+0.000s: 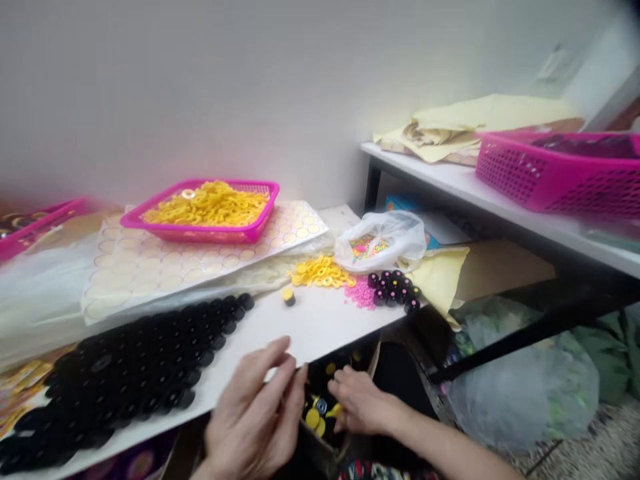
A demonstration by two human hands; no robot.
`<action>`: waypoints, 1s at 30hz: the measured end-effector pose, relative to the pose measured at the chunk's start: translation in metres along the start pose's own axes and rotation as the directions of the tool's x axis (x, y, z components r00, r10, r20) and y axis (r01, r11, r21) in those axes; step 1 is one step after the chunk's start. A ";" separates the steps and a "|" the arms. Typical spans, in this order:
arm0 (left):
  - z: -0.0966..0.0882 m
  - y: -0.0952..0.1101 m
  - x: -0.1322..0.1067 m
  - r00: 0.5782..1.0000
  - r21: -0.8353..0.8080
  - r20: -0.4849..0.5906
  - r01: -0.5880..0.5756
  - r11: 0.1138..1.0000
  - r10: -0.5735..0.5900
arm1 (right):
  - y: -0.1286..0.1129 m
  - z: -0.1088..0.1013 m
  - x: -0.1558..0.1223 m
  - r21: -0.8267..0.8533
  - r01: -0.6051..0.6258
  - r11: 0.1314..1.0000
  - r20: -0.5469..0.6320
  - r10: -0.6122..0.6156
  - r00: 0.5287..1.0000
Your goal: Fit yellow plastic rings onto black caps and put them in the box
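Far-left basket: a pink basket (pixel 30 230) sits at the left edge of the white surface (pixel 320 327), blurred, contents unclear.
Black caps: rows of black round caps (pixel 135 370) cover the near left of the surface, running up toward its middle.
Backing sheet: a pale sheet of round stickers (pixel 165 263) lies behind the caps, under the yellow-ring basket.
Yellow-ring basket: a pink basket of yellow rings (pixel 207 210) rests on the sheet, near the wall.
Left hand: the left hand (pixel 257 417) is at the near edge of the surface, fingers curled loosely; its grip is part closed, fingertips touching the rim of the dark box (pixel 325 407). Whether it pinches anything, I cannot tell.
Lone cap: one yellow-topped cap (pixel 288 297) stands alone on the bare surface.
Loose rings: a heap of yellow rings (pixel 323 272) lies just beyond it.
Dark box: it sits below the surface edge between both hands, holding yellow discs (pixel 314 419).
Right hand: the right hand (pixel 363 403) reaches into the box, fingers bent down among the discs, touching them; a firm grip cannot be told.
Pink beads: a small pile (pixel 361 295) lies beside a cluster of dark caps (pixel 395 288).
Bag: a clear bag of coloured beads (pixel 380 243) lies behind them.
Right shelf: a second pink basket (pixel 555 173) stands on a higher white shelf (pixel 450 177).
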State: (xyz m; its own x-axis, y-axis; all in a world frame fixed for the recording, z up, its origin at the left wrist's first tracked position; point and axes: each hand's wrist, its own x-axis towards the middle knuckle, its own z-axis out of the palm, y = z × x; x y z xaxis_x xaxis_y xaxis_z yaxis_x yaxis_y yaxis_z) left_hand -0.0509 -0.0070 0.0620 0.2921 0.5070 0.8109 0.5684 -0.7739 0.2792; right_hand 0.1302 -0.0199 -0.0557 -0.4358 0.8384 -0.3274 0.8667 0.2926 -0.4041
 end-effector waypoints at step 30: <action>0.146 -0.131 -0.002 0.543 -0.234 0.279 0.838 0.493 -0.792 | -0.037 -0.073 -0.048 0.331 0.635 0.698 -0.464 -0.465 0.754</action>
State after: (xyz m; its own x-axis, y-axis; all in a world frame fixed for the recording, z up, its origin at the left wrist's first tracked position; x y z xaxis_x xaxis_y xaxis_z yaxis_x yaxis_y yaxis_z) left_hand -0.0137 0.1485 -0.0515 -0.0763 0.9942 0.0760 0.3451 -0.0452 0.9375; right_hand 0.1364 -0.0372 0.0371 -0.6189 0.7092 0.3377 0.2484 0.5845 -0.7724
